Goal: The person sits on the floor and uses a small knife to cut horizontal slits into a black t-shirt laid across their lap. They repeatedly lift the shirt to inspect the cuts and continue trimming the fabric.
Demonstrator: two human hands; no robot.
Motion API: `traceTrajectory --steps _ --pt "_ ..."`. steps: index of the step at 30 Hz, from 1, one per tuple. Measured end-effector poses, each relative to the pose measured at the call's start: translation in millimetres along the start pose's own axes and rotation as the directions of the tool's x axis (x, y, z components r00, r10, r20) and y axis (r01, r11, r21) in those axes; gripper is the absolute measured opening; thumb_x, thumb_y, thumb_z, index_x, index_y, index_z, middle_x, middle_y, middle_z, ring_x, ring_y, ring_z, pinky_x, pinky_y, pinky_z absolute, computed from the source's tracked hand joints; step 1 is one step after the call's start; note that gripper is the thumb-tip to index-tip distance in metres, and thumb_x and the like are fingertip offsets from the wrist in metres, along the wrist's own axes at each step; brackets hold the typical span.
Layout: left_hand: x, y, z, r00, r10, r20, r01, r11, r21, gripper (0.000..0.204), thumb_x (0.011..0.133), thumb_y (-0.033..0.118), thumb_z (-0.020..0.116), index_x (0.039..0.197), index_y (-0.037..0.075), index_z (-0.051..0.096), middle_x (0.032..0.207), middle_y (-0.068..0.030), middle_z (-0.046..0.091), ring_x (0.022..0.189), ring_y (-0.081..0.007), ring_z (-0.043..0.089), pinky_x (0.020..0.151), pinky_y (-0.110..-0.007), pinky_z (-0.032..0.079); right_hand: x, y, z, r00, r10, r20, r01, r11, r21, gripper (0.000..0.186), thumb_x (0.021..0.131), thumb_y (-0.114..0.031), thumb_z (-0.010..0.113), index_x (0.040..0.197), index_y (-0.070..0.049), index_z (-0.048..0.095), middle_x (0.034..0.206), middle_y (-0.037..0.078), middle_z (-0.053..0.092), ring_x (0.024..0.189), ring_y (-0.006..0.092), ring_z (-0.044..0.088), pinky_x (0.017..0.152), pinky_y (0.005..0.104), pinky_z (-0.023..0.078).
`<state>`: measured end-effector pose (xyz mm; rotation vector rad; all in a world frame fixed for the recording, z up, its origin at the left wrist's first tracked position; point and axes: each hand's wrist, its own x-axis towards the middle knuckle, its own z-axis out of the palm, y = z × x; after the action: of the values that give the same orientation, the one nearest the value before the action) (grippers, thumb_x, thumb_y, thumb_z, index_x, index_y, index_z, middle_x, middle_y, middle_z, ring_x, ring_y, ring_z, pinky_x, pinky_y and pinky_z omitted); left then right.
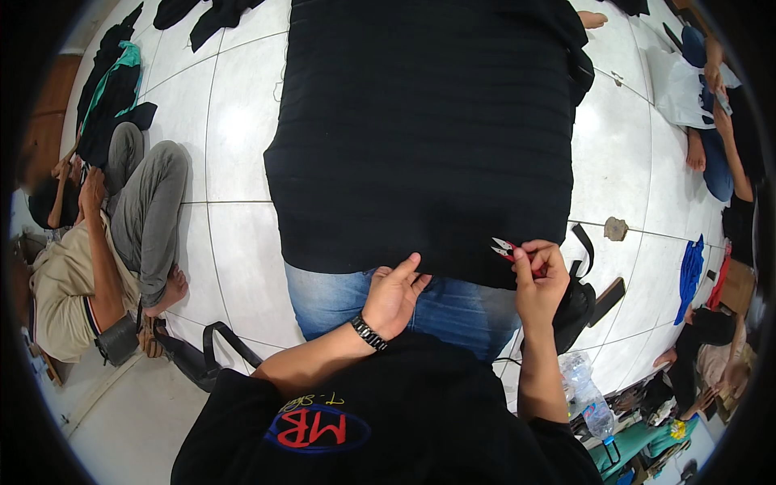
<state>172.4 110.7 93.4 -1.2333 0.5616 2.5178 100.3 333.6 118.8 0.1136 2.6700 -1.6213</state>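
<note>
White tiles (pixel 242 129) flank black cloth (pixel 428 145) beyond the hands (pixel 391 302) (pixel 541 289).

And here's the white tiled floor (pixel 242 153), spreading out on both sides, crossed by thin dark grout lines (pixel 207 174), its gloss catching bright light! Far left, a brown panel (pixel 50 109) shows at the rim; over right, a brownish patch (pixel 616 229) marks the floor.

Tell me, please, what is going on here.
A seated person has a black cloth spread out ahead from the lap. The right hand holds red-handled snips, blade tips apart, above the cloth's near part. The left hand is at the near edge; whether it grips the fabric is hard to tell. Someone in a beige top sits to the left.
</note>
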Motion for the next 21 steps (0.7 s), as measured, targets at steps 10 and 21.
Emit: traceTrajectory --steps 10,21 --pt "-11 -4 -4 0.996 0.091 -0.022 -0.087 0.983 0.163 0.004 0.098 0.011 0.067 0.095 0.009 0.070 0.106 -0.0028 0.071 0.099 -0.0126 0.064 0.085 -0.032 0.047 5 -58 -14 0.932 0.148 0.331 -0.064 0.966 -0.252 0.028 0.089 0.002 0.066 0.116 0.001 0.064 0.099 0.017 0.068 0.084 0.0286 0.070 0.074 0.0327 0.054" --pt "-8 -3 -7 0.995 0.097 0.002 -0.096 0.975 0.199 0.010 0.099 0.007 0.062 0.100 0.001 0.070 0.109 -0.0095 0.072 0.102 -0.0169 0.066 0.090 -0.035 0.051 -11 -73 50 0.851 0.169 0.498 -0.054 0.970 -0.236 0.022 0.082 -0.011 0.077 0.098 0.000 0.067 0.083 0.018 0.070 0.071 0.0340 0.070 0.065 0.0398 0.055"
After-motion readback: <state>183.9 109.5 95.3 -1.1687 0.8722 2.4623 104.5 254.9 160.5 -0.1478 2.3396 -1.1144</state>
